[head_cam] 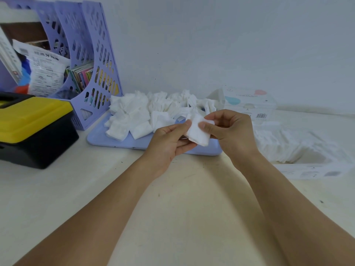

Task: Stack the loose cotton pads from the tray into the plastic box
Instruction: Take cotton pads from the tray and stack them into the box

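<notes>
Head view — both hands pinch one small stack of cotton pads [198,131] above the tray [115,140].

Left hand [170,144] grips its lower-left edge, right hand [229,129] its upper-right; the plastic box [299,150] lies right — nearer the right hand.

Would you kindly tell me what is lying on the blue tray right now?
A loose heap of white cotton pads covers most of the tray. Both hands, left hand and right hand, hold a pad over its front edge, hiding that part.
</notes>
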`<state>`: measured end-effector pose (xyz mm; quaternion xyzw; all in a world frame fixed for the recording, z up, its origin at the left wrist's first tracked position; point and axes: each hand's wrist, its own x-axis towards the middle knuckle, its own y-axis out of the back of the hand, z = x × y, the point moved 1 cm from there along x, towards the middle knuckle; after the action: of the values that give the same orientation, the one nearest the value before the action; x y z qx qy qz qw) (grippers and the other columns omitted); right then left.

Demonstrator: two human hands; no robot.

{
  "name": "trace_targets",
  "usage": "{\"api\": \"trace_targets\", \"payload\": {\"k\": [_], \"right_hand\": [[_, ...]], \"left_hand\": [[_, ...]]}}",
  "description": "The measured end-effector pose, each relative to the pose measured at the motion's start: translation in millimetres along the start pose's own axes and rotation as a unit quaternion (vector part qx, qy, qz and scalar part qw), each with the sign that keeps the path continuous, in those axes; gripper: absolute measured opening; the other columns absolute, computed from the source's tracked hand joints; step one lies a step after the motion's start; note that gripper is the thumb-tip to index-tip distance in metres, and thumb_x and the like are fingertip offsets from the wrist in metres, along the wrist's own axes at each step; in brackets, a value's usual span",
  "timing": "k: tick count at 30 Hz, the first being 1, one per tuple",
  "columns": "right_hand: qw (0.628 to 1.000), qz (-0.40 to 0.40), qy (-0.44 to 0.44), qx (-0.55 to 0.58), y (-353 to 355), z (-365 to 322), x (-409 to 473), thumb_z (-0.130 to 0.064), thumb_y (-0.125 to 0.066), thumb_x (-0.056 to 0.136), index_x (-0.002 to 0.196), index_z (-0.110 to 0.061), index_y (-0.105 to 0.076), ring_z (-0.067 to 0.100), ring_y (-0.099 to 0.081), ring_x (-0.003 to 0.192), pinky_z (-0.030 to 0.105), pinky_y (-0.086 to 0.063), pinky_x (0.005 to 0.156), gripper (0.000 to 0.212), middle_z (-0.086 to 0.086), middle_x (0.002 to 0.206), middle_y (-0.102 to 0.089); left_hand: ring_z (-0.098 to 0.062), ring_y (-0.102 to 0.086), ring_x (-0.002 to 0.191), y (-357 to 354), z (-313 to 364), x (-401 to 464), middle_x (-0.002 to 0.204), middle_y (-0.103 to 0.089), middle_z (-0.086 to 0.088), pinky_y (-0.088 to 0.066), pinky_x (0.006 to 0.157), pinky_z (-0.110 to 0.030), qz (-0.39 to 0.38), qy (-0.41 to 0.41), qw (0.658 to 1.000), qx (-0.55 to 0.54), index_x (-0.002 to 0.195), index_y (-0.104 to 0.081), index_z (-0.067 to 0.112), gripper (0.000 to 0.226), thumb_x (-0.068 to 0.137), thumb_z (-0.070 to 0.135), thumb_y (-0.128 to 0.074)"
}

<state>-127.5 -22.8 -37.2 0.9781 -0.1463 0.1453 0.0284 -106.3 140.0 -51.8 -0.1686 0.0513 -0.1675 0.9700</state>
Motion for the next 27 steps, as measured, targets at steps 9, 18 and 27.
{"api": "trace_targets", "payload": {"k": [9,18,27], "right_hand": [[0.999,0.048,-0.002,-0.004,1.6,2.9,2.1,-0.003,-0.081,0.081,0.083,-0.003,-0.074,0.031,-0.074,0.077,0.029,-0.059,0.063,0.008,0.017,0.079,-0.074],[0.998,0.057,-0.003,-0.009,1.4,1.6,2.3,-0.006,-0.076,0.087,0.085,-0.006,-0.068,0.028,-0.074,0.075,0.027,-0.059,0.061,0.009,0.017,0.079,-0.074],[0.996,0.074,0.008,-0.041,0.1,3.4,2.0,-0.011,-0.076,0.088,0.089,-0.004,-0.067,0.018,-0.073,0.07,0.023,-0.055,0.058,0.011,0.011,0.077,-0.074]], "left_hand": [[-0.017,-0.072,0.106,1.8,-1.1,-1.9,0.108,-0.077,-0.008,-0.058,0.09,-0.027,-0.048,-0.026,0.997,0.059,0.113,-0.071,0.013,0.027,0.091,-0.002,-0.066],[-0.029,-0.074,0.103,-0.3,1.7,1.6,0.113,-0.074,-0.02,-0.062,0.082,-0.032,0.004,0.034,0.999,-0.034,0.123,-0.064,-0.001,0.028,0.102,0.015,-0.054],[-0.026,-0.074,0.103,-0.4,0.4,2.4,0.112,-0.075,-0.017,-0.062,0.081,-0.03,-0.007,0.029,0.999,-0.042,0.12,-0.066,0.002,0.025,0.103,0.016,-0.053]]}}
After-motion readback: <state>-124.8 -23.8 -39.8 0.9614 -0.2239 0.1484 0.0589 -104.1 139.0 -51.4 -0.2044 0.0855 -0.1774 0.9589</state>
